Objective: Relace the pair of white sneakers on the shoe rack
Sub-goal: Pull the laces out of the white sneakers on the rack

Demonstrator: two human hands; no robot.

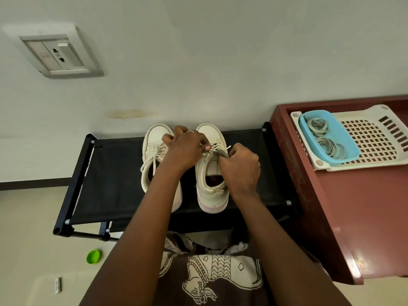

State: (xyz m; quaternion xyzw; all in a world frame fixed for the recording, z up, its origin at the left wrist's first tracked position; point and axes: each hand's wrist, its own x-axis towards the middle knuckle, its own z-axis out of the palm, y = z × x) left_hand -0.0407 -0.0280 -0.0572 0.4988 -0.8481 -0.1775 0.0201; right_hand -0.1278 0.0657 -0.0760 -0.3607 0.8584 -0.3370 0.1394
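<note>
Pinching the lace point(216, 149) with both hands over the right sneaker point(210, 193): left hand point(185, 149) across its eyelets, right hand point(240, 168) nearer, beside its tongue; toe pointing to wall.

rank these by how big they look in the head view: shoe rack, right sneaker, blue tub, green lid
1. shoe rack, by far the largest
2 and 3. right sneaker and blue tub: they look about alike, and the sneaker is partly covered, so no ranking
4. green lid, the smallest
</note>
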